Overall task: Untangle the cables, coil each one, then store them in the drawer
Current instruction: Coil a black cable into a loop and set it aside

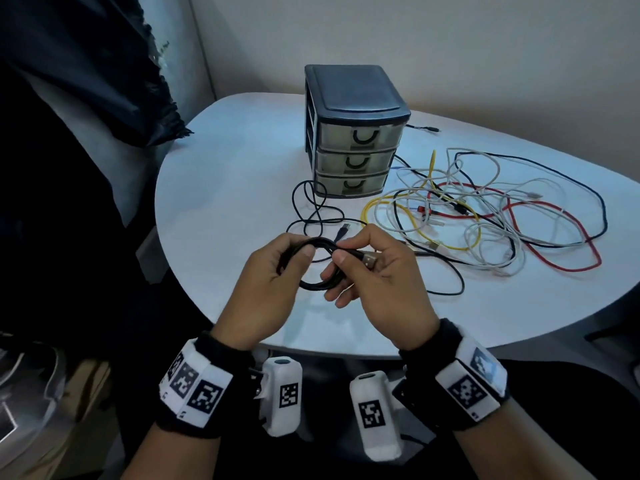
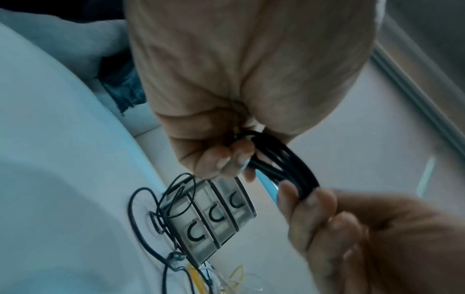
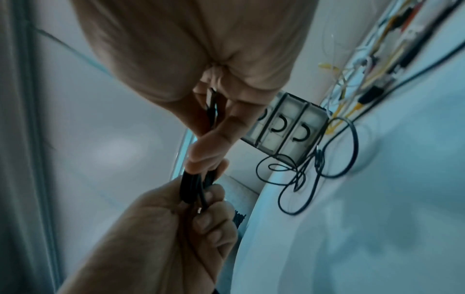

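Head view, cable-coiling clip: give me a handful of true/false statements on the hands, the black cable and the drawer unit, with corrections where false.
1. Both hands hold the coiled black cable. True: left hand and right hand both grip it.
2. The top drawer of the drawer unit is pulled open. False: all three drawers are closed.
3. A tangle of cables lies on the table, right of the unit. True.
4. The held cable is red. False: it is black; a red cable lies in the tangle.
5. A USB plug shows at the right hand. True.
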`<state>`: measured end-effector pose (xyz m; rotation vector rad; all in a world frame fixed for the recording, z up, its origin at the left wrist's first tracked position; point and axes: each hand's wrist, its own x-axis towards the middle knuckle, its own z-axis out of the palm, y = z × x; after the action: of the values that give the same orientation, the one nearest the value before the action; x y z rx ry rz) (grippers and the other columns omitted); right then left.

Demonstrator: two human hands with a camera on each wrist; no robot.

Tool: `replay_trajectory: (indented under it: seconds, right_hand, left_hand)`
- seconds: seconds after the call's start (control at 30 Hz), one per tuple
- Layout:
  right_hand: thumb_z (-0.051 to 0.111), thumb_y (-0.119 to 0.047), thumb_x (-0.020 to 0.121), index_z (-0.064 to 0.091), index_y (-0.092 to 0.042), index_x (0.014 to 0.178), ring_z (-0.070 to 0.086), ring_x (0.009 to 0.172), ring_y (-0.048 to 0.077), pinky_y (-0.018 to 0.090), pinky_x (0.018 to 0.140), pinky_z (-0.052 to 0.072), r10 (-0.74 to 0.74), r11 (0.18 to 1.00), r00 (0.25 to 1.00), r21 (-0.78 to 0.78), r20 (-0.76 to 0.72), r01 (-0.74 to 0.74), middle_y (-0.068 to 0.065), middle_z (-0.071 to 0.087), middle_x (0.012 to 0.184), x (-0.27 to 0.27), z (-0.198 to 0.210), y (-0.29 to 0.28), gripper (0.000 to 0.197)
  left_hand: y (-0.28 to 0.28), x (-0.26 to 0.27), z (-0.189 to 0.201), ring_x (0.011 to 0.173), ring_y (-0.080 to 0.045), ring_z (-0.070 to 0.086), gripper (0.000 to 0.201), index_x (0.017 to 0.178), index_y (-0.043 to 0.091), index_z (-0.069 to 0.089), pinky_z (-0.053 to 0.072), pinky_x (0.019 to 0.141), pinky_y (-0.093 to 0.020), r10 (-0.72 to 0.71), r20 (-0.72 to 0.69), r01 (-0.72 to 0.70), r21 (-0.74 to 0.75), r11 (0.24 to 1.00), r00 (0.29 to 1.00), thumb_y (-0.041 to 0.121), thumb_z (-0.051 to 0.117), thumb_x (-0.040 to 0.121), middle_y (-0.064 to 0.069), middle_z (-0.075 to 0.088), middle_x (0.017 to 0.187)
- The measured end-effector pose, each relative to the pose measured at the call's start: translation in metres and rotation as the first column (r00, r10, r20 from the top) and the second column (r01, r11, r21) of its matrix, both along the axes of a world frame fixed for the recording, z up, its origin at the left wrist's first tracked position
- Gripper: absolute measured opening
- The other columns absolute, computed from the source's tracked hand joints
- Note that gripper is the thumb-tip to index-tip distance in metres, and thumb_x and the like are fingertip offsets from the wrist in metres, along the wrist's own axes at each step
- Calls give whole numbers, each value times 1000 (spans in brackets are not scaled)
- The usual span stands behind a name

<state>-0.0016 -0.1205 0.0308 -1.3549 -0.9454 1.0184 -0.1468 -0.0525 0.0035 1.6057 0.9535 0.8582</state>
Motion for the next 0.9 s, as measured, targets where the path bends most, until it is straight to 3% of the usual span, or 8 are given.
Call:
replay_trajectory:
  seconds: [0.1,0.27,0.43,0.57,0.63,0.77,0.83,0.9]
  right_hand:
    - [55,2,95,55,-3,89,64,48,26,28,46,52,11,1000,999,-19,-46,-12,15,70,70,-6,-4,9,8]
    - [56,4,95,50,-5,85,66,53,28,30,50,54,51,997,996,-51,-71,-54,17,71,74,-21,-12,26,14]
    - [55,2,95,50,-6,88,65,50,24,29,49,54,20,987,1000,-159,2,-19,22,68,76,-36,-26,69,12]
    - [63,-10,93,55,-9,98,70,58,26,30,51,55,15,973,999,-232,30,-8,13,68,83,-48,-32,104,9]
    - [69,-23,89,56,-15,103,72,65,26,31,53,53,-7,956,984,-287,179,59,9,67,89,-40,-41,109,21]
    - [69,-36,85,61,-25,98,62,86,14,30,76,48,160,934,804,-351,572,64,-6,62,90,-18,-42,90,19]
    - [66,-39,87,62,-27,110,57,98,11,29,85,45,243,924,690,-378,681,48,-9,61,103,-11,-38,75,26]
    - [63,-43,89,56,-29,128,54,115,14,31,98,43,282,925,591,-378,756,42,-10,56,127,-3,-34,63,42]
  left_hand:
    - [7,-12,-4,53,-15,47,11,100,15,71,43,53,-21,103,124,-83,-152,985,987,8,66,93,10,64,70]
    - [19,-30,-10,54,-14,56,17,99,12,75,50,56,-22,245,177,-204,-220,954,953,13,77,82,5,70,75]
    - [33,-46,-33,81,-14,71,23,110,27,69,56,67,-33,449,73,-408,-309,859,891,39,67,91,8,73,101]
    - [38,-61,-38,77,-17,68,5,94,27,67,51,64,-30,568,78,-502,-381,777,819,27,63,97,-5,71,107]
    - [37,-70,-39,77,-17,67,7,92,25,67,50,63,-29,587,79,-519,-382,765,806,22,62,97,-6,70,107]
    - [38,-84,-41,75,-14,67,4,99,21,66,50,63,-28,591,49,-539,-354,764,805,20,65,95,-7,71,108]
    - [37,-83,-41,72,-12,67,5,100,20,66,50,63,-28,591,30,-547,-344,763,806,20,65,95,-8,71,108]
    - [34,-74,-35,71,-11,67,4,99,20,66,50,63,-27,563,35,-524,-325,788,825,20,65,95,-7,71,106]
